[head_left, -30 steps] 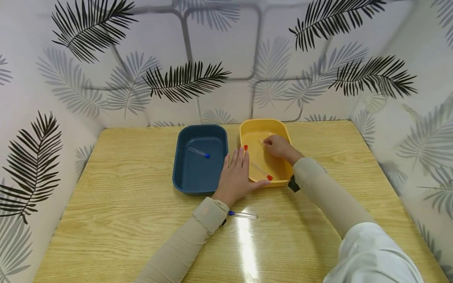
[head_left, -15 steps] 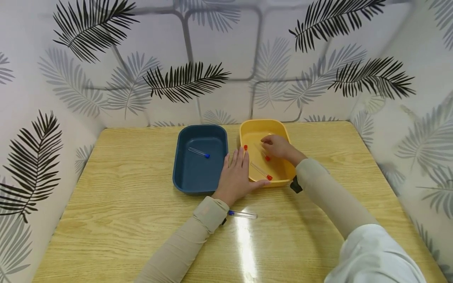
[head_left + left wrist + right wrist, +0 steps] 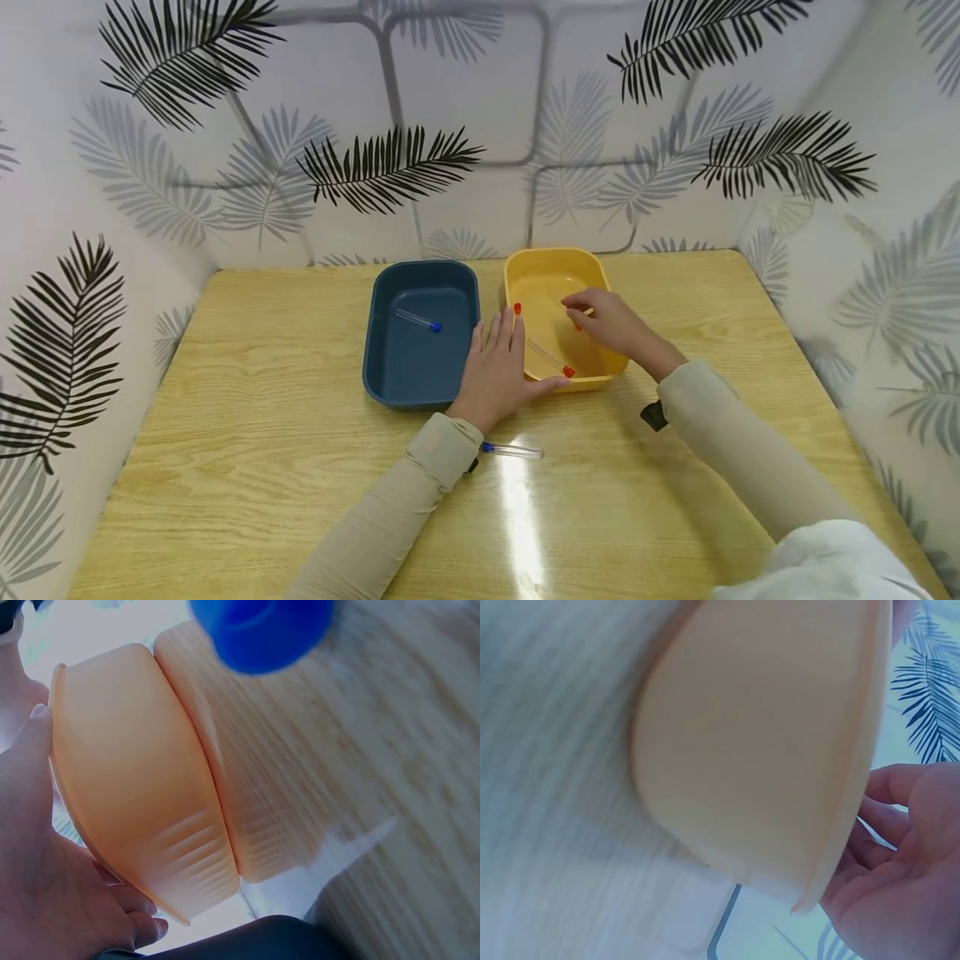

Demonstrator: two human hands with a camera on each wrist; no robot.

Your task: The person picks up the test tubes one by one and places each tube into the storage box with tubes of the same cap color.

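Your right hand [image 3: 613, 323], its grip impossible to tell, reaches into the tray [image 3: 592, 383], a tube [image 3: 578, 327] at its fingertips.

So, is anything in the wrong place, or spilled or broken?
Maybe one tube: it lies on the table, outside both trays, while another blue-capped tube lies inside the blue tray. I can't see anything spilled or broken.
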